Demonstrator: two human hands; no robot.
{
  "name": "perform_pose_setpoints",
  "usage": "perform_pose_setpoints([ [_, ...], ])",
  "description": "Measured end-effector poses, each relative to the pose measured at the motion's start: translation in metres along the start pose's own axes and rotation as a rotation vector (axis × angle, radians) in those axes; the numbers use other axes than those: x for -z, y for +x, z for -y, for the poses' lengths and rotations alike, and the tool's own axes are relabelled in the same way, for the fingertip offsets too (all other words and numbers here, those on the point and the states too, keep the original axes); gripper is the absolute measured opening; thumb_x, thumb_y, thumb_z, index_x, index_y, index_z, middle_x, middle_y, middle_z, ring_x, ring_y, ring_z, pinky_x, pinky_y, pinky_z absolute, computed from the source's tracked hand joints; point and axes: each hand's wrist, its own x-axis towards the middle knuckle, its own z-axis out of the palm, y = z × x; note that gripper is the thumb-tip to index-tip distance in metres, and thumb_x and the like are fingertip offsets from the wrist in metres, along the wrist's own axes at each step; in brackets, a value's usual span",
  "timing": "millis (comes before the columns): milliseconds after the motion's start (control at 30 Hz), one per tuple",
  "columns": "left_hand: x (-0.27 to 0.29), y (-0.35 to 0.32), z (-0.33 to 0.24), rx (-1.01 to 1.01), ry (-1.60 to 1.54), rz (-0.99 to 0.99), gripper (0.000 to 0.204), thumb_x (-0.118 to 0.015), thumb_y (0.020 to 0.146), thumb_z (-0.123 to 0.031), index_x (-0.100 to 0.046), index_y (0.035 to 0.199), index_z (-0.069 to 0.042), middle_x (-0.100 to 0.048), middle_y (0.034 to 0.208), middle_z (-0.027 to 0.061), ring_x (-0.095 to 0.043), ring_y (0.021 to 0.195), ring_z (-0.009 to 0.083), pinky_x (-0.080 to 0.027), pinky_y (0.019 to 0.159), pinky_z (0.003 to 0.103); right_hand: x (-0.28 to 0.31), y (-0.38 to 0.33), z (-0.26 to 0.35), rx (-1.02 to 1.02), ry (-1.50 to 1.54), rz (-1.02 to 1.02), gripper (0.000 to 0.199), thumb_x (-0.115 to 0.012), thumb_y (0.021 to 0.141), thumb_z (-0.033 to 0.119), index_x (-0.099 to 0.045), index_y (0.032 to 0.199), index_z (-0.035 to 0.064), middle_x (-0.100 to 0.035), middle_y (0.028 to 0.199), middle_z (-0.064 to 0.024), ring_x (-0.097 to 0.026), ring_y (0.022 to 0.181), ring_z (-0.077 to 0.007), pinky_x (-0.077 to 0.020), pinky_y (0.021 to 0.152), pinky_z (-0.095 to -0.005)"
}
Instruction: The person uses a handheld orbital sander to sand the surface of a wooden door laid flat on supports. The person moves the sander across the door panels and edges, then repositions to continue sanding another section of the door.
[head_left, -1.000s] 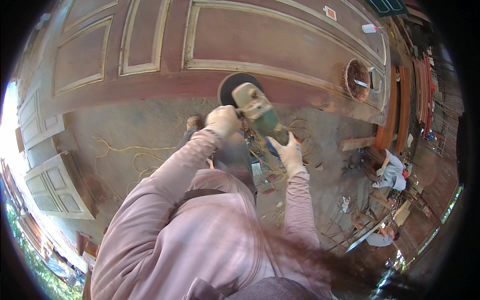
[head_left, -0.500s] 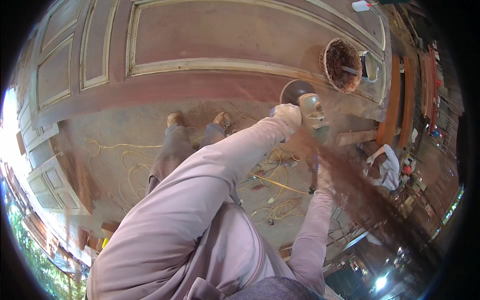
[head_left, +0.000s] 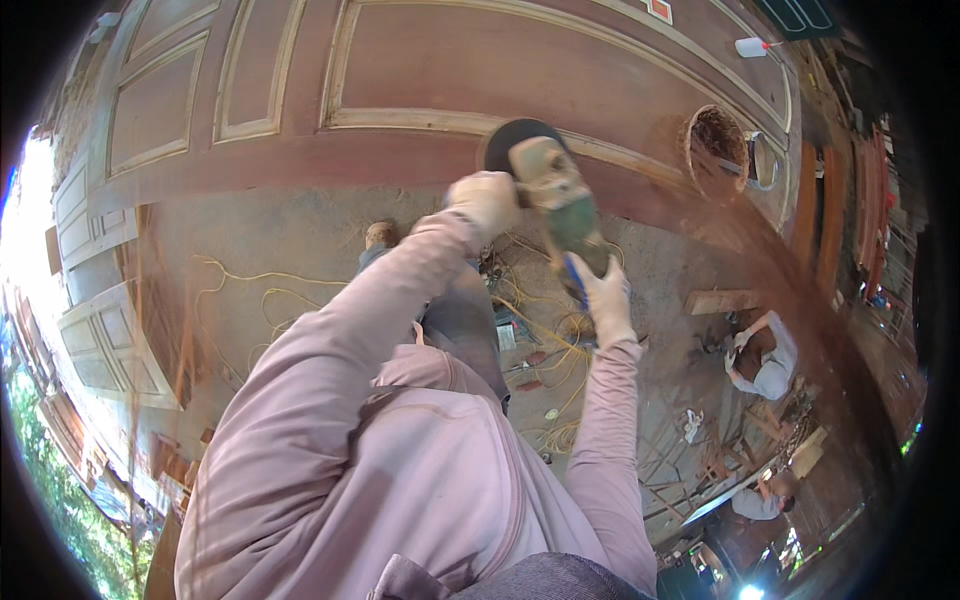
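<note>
A disc sander (head_left: 568, 205) with a black round pad rests at the near edge of a large reddish-brown panelled door (head_left: 400, 165). Its body is greenish and tan, a little smeared by motion. My left hand (head_left: 484, 202) is closed at the head end of the sander, by the pad; the part it grips is mostly hidden. Around the rear end of the body, my right hand (head_left: 606, 298) is wrapped, with a blue bit beside its fingers. Brown dust (head_left: 800, 270) streams off to the right, across the view.
On the door's right end stand a round bowl (head_left: 716, 155) coated brown inside and a tin (head_left: 763, 165). A white bottle (head_left: 750, 47) lies farther back. Yellow cord (head_left: 265, 262) loops over the floor. Two people (head_left: 775, 365) crouch at the right. More panelled doors (head_left: 115, 345) stand left.
The sander has moved left along the door's near edge with both hands on it. The door and the bowl have shifted right in view. The dust stream now arcs higher.
</note>
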Motion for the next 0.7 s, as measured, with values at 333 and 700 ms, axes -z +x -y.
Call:
perform_pose_setpoints([
  [333,0.034,-0.068,0.178,0.342,-0.076,-0.307,0.045,-0.064,0.088,-0.048,-0.076,0.095,-0.006,-0.072,0.098,0.0223,-0.069,0.099,0.0386,-0.055,0.084,0.046,-0.108,-0.029,0.135,0.113,-0.320,0.211,0.099,-0.073,0.064,0.078,-0.060,0.123,-0.0004,-0.070,0.109,-0.0251,-0.068,0.104,-0.0385,-0.0533,0.088,-0.0450],
  [700,-0.053,-0.001,-0.055,-0.078,-0.006,0.055,0.032,-0.068,0.085,-0.030,-0.076,0.103,-0.005,-0.073,0.105,0.0187,-0.071,0.102,0.0327,-0.057,0.086,0.043,0.043,-0.027,-0.046,-0.001,0.086,-0.089,0.072,-0.080,0.078,0.047,-0.061,0.126,-0.0029,-0.071,0.112,-0.0147,-0.068,0.099,-0.0235,-0.0510,0.089,-0.0352],
])
